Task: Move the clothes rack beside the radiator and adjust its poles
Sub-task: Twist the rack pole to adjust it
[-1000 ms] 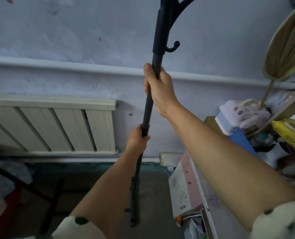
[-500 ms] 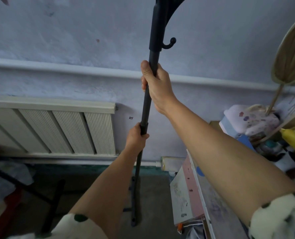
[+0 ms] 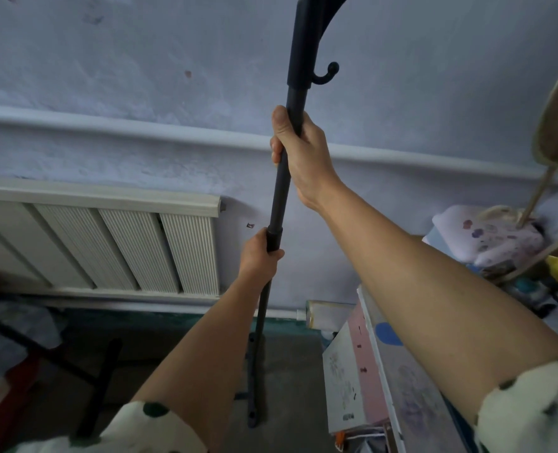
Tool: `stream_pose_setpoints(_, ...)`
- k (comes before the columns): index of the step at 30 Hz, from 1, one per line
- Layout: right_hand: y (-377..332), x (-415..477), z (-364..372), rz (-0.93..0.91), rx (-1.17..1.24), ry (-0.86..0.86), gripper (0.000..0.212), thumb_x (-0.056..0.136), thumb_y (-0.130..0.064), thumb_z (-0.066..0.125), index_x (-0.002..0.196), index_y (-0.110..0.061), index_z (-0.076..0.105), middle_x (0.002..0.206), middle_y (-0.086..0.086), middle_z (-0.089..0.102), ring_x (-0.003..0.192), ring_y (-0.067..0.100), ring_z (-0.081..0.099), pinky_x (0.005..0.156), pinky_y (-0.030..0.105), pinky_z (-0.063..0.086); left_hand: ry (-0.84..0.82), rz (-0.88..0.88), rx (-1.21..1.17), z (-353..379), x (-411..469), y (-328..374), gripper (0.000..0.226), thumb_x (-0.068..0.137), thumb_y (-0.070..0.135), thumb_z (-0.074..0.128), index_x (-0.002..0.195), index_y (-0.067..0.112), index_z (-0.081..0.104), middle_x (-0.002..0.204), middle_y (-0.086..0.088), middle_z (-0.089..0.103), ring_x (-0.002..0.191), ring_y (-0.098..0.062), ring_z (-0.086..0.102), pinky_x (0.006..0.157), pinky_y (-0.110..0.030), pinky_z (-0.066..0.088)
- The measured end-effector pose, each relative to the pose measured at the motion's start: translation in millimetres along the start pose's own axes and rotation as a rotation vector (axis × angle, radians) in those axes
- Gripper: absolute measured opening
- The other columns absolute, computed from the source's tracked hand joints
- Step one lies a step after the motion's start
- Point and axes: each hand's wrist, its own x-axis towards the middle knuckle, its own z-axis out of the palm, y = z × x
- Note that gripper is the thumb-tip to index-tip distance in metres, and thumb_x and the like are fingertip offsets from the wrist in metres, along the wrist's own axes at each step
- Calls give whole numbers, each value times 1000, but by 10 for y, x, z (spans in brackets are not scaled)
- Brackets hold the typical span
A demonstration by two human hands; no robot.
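Since the rack pole [image 3: 279, 191] already stands beside the radiator [image 3: 107, 237], both hands, left hand [image 3: 259, 256] and right hand [image 3: 300, 152], grip it; probably twisting sections next.

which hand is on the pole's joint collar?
The left hand, the lower one, wraps the thicker collar where the pole sections meet. The right hand grips the thinner section above, just under the hook.

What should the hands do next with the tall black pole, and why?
Probably twist or slide the upper section while the lower one is held firm. The left hand grips the joint collar on the clothes rack pole, the right hand grips above it, and the rack already stands just right of the radiator.
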Motion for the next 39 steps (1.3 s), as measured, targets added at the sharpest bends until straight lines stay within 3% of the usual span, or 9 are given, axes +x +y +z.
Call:
stream_pose_setpoints(10,16,-112,33,-15,-76,-9,18,100,-33,45,95,-16,45,80,6,54,75,15,53,74,24,47,-43,0,65,-47,-59,-32,41,84,14,65,123,14,52,114,-8,63,104,-24,59,79,-30,44)
stream_pose_setpoints(15,-12,-175,32,-8,-215,44,22,99,-35,45,101,-13,45,82,0,54,75,16,52,76,35,47,-28,20,108,-88,-75,97,33,88,19,59,119,11,51,112,-12,63,85,-19,54,73,-33,46)
stream_pose_setpoints(18,-19,-239,19,-11,-347,89,20,97,-31,49,103,-12,46,80,-3,51,66,9,49,62,19,43,-35,36,118,-146,-132,184,34,87,20,61,118,9,50,113,-13,63,87,-22,58,76,-38,51)
stream_pose_setpoints(20,-43,-317,33,-28,-399,144,21,95,-25,52,108,-10,46,92,2,54,73,9,52,63,15,44,-26,38,112,-213,-186,223,41,86,21,62,123,8,48,118,-13,62,95,-25,61,82,-39,53)
stream_pose_setpoints(23,-66,-476,72,-102,-534,309,31,92,-16,55,119,-4,46,119,12,50,104,26,53,91,40,45,14,47,135,-351,-257,258,48,87,23,62,130,10,46,125,-12,59,107,-27,59,79,-32,47)
stream_pose_setpoints(26,-113,-659,168,-267,-584,454,23,87,-7,56,109,-1,50,112,15,52,101,31,52,89,50,43,66,67,149,-537,-338,272,41,87,23,61,126,11,52,117,-11,63,103,-25,60,78,-30,44)
stream_pose_setpoints(31,-249,-778,606,-328,-508,318,7,89,-3,54,95,-1,51,95,13,54,86,27,54,82,48,47,145,108,103,-984,-514,222,26,88,22,59,112,10,61,100,-13,70,87,-28,66,80,-41,56)
stream_pose_setpoints(35,-326,-822,1186,-321,-529,193,5,88,-2,54,86,-5,51,84,8,55,78,24,54,73,39,47,181,173,118,-1512,-635,99,14,86,16,57,90,7,66,83,-13,71,75,-29,66,73,-43,57)
stream_pose_setpoints(39,-334,-836,1948,-265,-534,28,2,88,-3,55,86,-3,54,86,11,58,79,24,54,69,25,37,223,162,150,-2241,-740,-181,21,84,14,54,69,3,63,64,-14,67,63,-29,64,66,-43,54)
